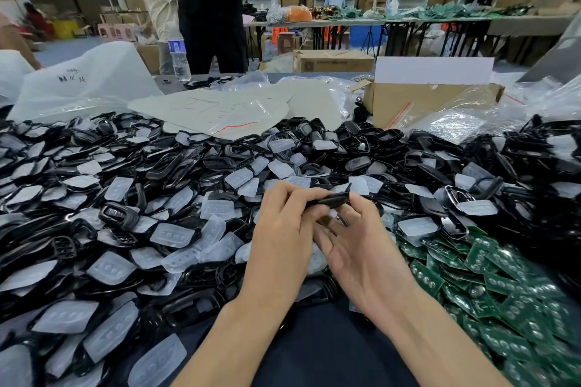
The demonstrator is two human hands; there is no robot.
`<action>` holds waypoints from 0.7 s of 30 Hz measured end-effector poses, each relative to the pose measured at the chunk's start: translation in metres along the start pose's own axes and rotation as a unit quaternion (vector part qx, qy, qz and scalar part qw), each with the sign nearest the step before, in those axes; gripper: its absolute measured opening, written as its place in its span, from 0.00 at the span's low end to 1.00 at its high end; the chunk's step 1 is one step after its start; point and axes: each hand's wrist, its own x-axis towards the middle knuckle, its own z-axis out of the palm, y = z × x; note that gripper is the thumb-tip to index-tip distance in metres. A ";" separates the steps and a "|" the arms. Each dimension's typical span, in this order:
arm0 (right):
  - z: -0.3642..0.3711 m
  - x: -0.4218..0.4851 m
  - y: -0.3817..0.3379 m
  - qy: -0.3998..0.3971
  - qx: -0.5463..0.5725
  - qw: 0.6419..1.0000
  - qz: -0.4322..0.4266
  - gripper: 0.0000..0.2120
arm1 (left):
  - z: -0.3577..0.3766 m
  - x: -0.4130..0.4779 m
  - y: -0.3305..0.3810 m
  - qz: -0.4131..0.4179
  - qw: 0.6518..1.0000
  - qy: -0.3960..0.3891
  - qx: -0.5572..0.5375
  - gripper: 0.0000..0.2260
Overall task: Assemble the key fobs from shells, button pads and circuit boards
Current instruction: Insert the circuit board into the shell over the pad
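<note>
- The shells [176, 166] were glossy black.
- The held shell [330, 199] was black too.
- The pads [169, 234] were milky white, each with a row of round bumps.
- The boards [503, 276] were green, dotted with silvery circles.
- The box [408, 100] was brown.
- The bottle [177, 56] was clear with a blue label.
- The bag [251, 110] was clear with a red stripe.

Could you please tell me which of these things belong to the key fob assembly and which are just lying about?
Job: shell gripped by left hand and right hand; loose shells; button pads; circuit boards.
Lying about: water bottle; cardboard box; plastic bags.
</note>
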 end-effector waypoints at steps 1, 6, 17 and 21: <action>0.000 0.000 0.001 0.000 0.001 1.000 0.000 0.26 | 0.000 0.000 0.001 -0.010 1.000 0.000 -0.008 0.10; -0.003 0.002 0.002 -0.017 0.007 1.000 -0.009 0.27 | 0.001 0.003 0.002 -0.023 1.000 0.010 -0.017 0.10; 0.010 -0.032 -0.023 0.045 -0.051 0.995 -0.067 0.11 | -0.005 -0.003 0.036 0.026 0.998 -0.046 -0.027 0.13; 0.019 -0.081 -0.057 0.082 -0.082 0.984 -0.139 0.18 | 0.007 -0.001 0.090 0.046 0.996 -0.057 -0.056 0.08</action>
